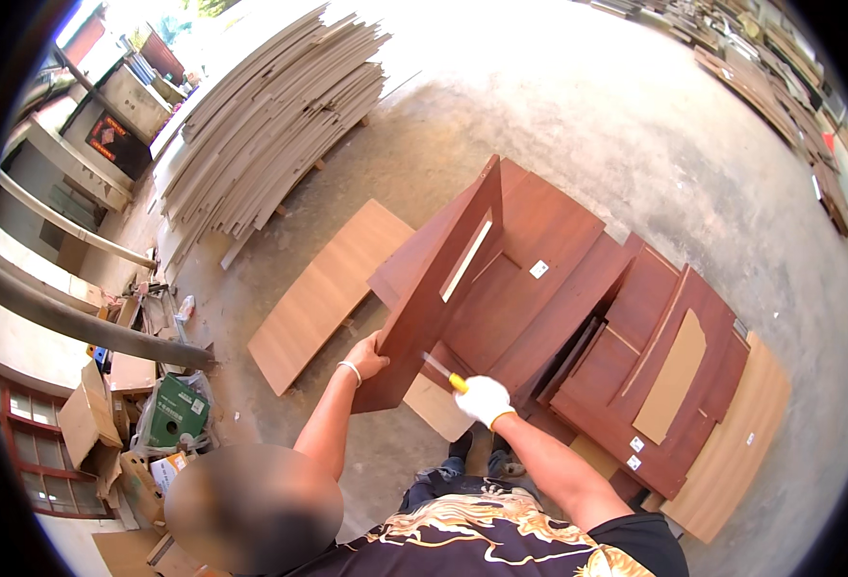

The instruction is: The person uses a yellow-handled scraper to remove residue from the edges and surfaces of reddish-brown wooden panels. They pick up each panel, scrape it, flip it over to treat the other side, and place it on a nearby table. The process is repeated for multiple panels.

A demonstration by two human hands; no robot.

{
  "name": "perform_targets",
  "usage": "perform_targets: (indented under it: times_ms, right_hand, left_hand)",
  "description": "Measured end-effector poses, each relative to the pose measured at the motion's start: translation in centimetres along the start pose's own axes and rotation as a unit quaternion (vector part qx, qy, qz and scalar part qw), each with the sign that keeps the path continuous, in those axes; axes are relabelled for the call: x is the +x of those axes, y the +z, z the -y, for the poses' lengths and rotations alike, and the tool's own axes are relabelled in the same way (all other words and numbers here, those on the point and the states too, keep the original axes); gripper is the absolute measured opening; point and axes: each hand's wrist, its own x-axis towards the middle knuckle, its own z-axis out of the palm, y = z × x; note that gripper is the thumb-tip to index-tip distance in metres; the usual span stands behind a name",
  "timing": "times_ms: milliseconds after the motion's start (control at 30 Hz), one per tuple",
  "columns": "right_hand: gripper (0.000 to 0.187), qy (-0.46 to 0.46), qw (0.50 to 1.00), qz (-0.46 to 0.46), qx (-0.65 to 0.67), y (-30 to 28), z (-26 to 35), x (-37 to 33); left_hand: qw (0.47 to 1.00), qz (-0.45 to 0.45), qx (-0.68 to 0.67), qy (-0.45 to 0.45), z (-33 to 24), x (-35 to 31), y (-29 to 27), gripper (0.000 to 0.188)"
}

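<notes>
My left hand, bare with a band at the wrist, is closed on the near edge of an upright reddish-brown wooden panel. A long pale slot runs through that panel. My right hand, in a white glove, grips a screwdriver by its yellow handle. Its metal shaft is smeared and points at the panel's lower inner face; whether the tip touches cannot be made out. Flat brown boards lie right of the upright panel, one bearing a small white label.
On the right, more brown panels carry a cardboard piece over a lighter board. A light-brown board lies at left. Beyond it rises a stack of planks. Boxes and a green package line the left wall.
</notes>
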Motion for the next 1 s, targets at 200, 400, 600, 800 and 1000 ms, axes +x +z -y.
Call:
perform_targets:
  times_ms: [200,400,600,800,1000]
  right_hand:
    - [0.039,0.032,0.998,-0.047,0.007,-6.8,4.5,0.8]
    - [0.042,0.046,0.997,0.031,-0.061,-3.2,1.6,-0.9]
    - [0.037,-0.009,0.986,0.088,-0.141,0.2,4.9,-5.2]
    - [0.048,0.081,0.996,-0.026,-0.041,-0.6,7.8,-4.1]
    - [0.039,0.057,0.983,0.137,-0.107,4.3,3.8,-2.4]
  left_hand:
    - [0.998,-0.047,-0.013,0.037,4.5,-0.7,1.7,0.066]
    - [0.994,-0.077,0.008,0.079,2.1,-0.5,1.8,0.051]
    - [0.995,-0.080,-0.012,0.061,3.9,0.6,2.4,0.036]
    - [0.997,-0.056,0.001,0.060,4.6,0.0,1.6,0.036]
    - [0.995,-0.031,0.040,0.083,2.2,0.1,2.2,0.036]
